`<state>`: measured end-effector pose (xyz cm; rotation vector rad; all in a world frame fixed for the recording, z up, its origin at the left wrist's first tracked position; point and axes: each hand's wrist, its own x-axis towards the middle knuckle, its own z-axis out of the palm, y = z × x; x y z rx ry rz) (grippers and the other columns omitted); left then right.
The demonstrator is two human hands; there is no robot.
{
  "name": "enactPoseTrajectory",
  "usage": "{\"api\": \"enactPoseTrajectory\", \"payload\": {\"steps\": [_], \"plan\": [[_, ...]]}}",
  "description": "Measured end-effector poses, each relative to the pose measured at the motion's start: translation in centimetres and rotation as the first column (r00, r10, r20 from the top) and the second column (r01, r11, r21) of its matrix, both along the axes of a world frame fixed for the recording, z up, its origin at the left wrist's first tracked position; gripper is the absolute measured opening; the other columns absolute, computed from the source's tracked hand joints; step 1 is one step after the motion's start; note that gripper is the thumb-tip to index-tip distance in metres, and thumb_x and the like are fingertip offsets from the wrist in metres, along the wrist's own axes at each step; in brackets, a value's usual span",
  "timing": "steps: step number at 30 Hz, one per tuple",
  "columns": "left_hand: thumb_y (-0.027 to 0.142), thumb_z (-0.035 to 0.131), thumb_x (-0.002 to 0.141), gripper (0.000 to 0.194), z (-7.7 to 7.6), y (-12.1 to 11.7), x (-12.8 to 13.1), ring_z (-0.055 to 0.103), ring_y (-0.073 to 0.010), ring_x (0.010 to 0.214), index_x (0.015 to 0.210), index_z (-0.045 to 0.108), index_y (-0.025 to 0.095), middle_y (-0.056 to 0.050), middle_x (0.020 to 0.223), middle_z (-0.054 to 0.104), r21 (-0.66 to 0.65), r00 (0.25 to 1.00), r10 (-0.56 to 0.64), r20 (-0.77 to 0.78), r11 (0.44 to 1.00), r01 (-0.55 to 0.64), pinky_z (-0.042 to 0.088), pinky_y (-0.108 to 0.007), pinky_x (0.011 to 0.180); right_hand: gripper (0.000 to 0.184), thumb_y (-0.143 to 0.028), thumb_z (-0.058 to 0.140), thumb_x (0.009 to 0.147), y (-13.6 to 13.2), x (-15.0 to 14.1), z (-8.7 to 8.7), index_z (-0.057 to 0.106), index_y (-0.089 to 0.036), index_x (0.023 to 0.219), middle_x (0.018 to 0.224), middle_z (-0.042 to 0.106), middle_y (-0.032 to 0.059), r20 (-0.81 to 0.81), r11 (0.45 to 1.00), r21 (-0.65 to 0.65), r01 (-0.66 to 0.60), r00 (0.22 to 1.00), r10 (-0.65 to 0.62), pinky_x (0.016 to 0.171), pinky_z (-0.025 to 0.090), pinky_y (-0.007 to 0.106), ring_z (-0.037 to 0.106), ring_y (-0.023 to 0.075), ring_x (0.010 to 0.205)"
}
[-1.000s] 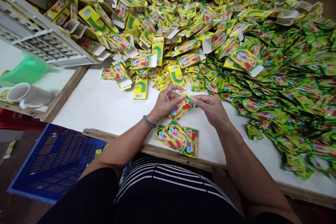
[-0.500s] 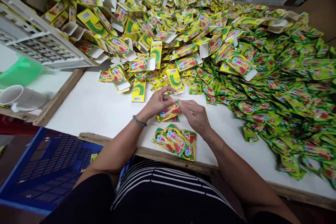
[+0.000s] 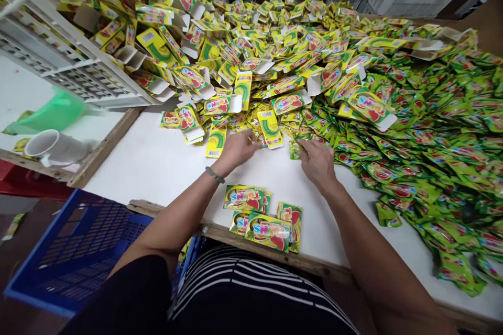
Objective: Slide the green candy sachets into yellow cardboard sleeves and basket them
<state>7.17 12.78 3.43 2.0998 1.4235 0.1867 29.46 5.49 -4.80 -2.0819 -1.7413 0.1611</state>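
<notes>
- Two bare hands work over one white tabletop point(image 3: 157, 159), a little apart from each other.
- The left hand point(image 3: 238, 151) is half curled, fingertips at the near edge of the yellow sachets point(image 3: 257, 141) (whether it grips one, I cannot tell); one beaded bracelet point(image 3: 215, 175) circles its wrist.
- The right hand point(image 3: 319, 163) is partly closed, palm down, its fingers at one green sachet point(image 3: 294, 150) on the left fringe of the green heap point(image 3: 416, 131); its hold is hidden.
- One yellow box point(image 3: 269, 129) lies between the hands, on their far side, and another box point(image 3: 216, 141) is just beside the left hand.
- Five flat boxes lie at the near edge: two overlapping boxes point(image 3: 243, 198) and, nearer, a cluster of three boxes point(image 3: 268, 231).
- Open boxes point(image 3: 192, 81) are heaped far and left (too many to count).
- At left are one white mug point(image 3: 58, 147), one tilted white crate point(image 3: 82, 57) and, lower down, one blue basket point(image 3: 78, 251).
</notes>
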Motion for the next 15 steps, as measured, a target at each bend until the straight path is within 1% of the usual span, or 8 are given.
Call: {"api": "enactPoseTrajectory", "payload": {"steps": [1,2,4,5,7,10,13,15], "plan": [[0.025,0.057,0.086,0.027,-0.4,0.6,0.5,0.067,-0.0251,0.089,0.106,0.069,0.012,-0.013,0.094,0.072,0.122,0.994,0.103,-0.047,0.988,-0.097,0.047,-0.033,0.077,0.035,-0.025,0.054,0.090,-0.2,-0.2,0.2,0.067,-0.019,0.122,0.113,0.071,0.0133,0.000,1.000,-0.019,0.004,1.000,-0.004,0.097,0.041,0.048,0.061,0.0311,0.110],[0.024,0.058,0.085,0.029,-0.8,1.1,1.1,0.066,-0.0274,0.094,0.109,0.068,0.011,-0.015,0.099,0.072,0.193,0.984,0.159,-0.076,0.971,-0.142,0.047,-0.034,0.079,0.035,-0.026,0.058,0.088,-0.3,-0.5,0.4,0.067,-0.018,0.121,0.107,0.071,0.0131,-0.004,0.999,-0.042,0.005,1.000,-0.005,0.095,0.042,0.047,0.061,0.0314,0.107],[0.022,0.059,0.083,0.027,-1.8,1.9,2.1,0.065,-0.0299,0.102,0.107,0.069,0.012,-0.017,0.108,0.070,0.220,0.983,0.157,-0.093,0.966,-0.133,0.047,-0.035,0.081,0.033,-0.028,0.063,0.085,-0.4,-0.9,0.8,0.069,-0.018,0.116,0.103,0.070,0.0124,-0.016,0.996,-0.086,0.003,1.000,-0.005,0.092,0.043,0.046,0.061,0.0318,0.104],[0.020,0.059,0.083,0.024,-2.4,2.1,2.4,0.064,-0.0299,0.104,0.104,0.070,0.013,-0.016,0.110,0.069,0.209,0.987,0.137,-0.079,0.971,-0.118,0.047,-0.035,0.082,0.030,-0.028,0.066,0.083,-0.4,-1.1,1.0,0.070,-0.019,0.111,0.104,0.069,0.0123,-0.021,0.995,-0.102,0.003,1.000,-0.005,0.090,0.044,0.045,0.060,0.0318,0.105],[0.018,0.059,0.083,0.017,-3.2,2.2,2.7,0.065,-0.0278,0.102,0.096,0.070,0.015,-0.013,0.106,0.070,0.169,0.992,0.127,-0.005,0.978,-0.124,0.048,-0.034,0.081,0.023,-0.027,0.070,0.079,-0.6,-1.3,1.2,0.070,-0.020,0.101,0.108,0.066,0.0123,-0.032,0.994,-0.109,-0.006,0.999,0.003,0.086,0.045,0.044,0.058,0.0321,0.106],[0.013,0.060,0.080,0.013,-3.7,2.2,1.9,0.066,-0.0221,0.086,0.089,0.068,0.016,-0.007,0.088,0.072,0.079,0.967,0.166,0.194,0.980,-0.184,0.048,-0.030,0.075,0.020,-0.025,0.073,0.074,-0.8,-1.3,1.2,0.065,-0.021,0.093,0.100,0.067,0.0096,-0.109,0.996,-0.087,-0.035,0.994,0.025,0.081,0.046,0.041,0.060,0.0297,0.096],[0.013,0.061,0.077,0.010,-3.4,2.0,0.6,0.064,-0.0173,0.073,0.085,0.066,0.015,-0.003,0.076,0.069,0.004,0.882,0.207,0.424,0.973,-0.230,0.047,-0.027,0.068,0.031,-0.026,0.077,0.070,-1.0,-0.7,1.1,0.063,-0.023,0.097,0.089,0.069,0.0048,-0.308,0.999,-0.033,0.030,0.951,-0.039,0.075,0.046,0.038,0.062,0.0259,0.082],[0.015,0.062,0.076,0.008,-3.1,1.5,0.2,0.063,-0.0156,0.070,0.084,0.066,0.015,-0.003,0.074,0.068,-0.032,0.816,0.219,0.535,0.970,-0.240,0.048,-0.026,0.067,0.032,-0.032,0.080,0.068,-1.1,0.0,1.5,0.064,-0.023,0.095,0.083,0.069,0.0030,-0.493,0.998,0.034,0.050,0.870,-0.027,0.071,0.047,0.036,0.062,0.0238,0.076]]}}
